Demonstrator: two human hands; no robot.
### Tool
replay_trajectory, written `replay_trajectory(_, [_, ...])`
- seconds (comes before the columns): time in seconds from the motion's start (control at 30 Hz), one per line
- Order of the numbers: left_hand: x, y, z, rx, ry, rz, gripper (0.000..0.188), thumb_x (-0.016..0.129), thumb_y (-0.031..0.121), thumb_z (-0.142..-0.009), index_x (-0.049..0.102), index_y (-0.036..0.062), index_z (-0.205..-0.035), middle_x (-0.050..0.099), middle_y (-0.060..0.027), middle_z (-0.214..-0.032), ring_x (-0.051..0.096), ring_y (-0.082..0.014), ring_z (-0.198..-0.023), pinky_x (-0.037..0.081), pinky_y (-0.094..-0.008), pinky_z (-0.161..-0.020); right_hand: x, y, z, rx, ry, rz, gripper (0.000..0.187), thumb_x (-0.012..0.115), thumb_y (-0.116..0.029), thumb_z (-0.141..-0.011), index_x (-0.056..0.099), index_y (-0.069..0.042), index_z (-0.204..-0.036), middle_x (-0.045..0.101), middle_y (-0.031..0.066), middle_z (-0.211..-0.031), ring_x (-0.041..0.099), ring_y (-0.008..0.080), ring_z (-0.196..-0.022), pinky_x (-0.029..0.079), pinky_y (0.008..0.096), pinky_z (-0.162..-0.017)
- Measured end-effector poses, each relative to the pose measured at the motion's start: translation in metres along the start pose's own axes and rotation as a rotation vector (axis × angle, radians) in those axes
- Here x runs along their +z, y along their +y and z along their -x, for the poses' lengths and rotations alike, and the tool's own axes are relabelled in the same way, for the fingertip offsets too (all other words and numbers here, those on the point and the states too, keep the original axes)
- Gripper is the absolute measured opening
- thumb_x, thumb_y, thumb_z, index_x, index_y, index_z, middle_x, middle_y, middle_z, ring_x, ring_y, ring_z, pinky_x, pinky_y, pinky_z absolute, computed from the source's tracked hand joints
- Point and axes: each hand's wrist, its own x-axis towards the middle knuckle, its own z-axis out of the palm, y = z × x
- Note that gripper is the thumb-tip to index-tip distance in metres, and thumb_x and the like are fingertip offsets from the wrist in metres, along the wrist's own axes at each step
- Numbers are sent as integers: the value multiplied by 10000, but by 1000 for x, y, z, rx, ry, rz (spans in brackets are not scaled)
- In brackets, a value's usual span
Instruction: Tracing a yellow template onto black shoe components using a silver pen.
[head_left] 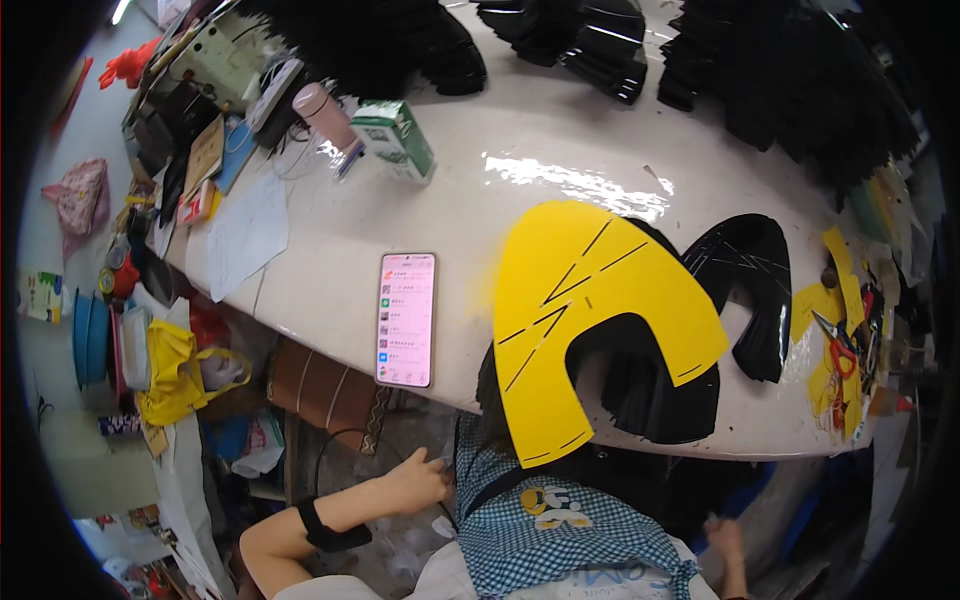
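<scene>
My left hand (418, 482) is closed beside the left edge of my checked apron (530, 520), below the table edge; what its curled fingers hold, if anything, is hidden. To the right of the apron, low down, is my right hand (726, 538), small and blurred, so its fingers are hard to read. Neither hand touches the yellow curved template (560, 280), which has slits cut in it. That template lies over a stack of black curved pieces (660, 405) at the table's front edge. Another black curved stack (765, 260) rests just right of it.
A phone (406, 320) with its screen lit lies left of the template. Behind stand a green-and-white box (395, 140) and a pink bottle (322, 112). Black stacks (400, 45) line the far side. Red-handled scissors (843, 355) lie among yellow scraps at right.
</scene>
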Motion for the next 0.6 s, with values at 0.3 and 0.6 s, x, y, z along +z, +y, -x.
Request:
replay_trajectory(0.3, [-9, 16, 9, -165, 140, 197, 242, 584, 97, -710, 597, 66, -950, 535, -72, -997, 535, -252, -957, 497, -393, -710, -186, -251, 5, -976, -209, -40, 199, 612, -242, -791, 627, -51, -846, 598, 117, -758, 608, 305, -697, 485, 367, -603])
replay_trajectory(0.6, [1, 35, -3, 74, 799, 506, 200, 576, 59, -688, 583, 27, -885, 487, -87, -911, 494, -257, -878, 492, -316, -679, -58, -416, -17, -1302, -547, -470, 302, 450, -237, -917, 589, -6, -1053, 631, 102, -870, 586, 206, -612, 457, 292, -535])
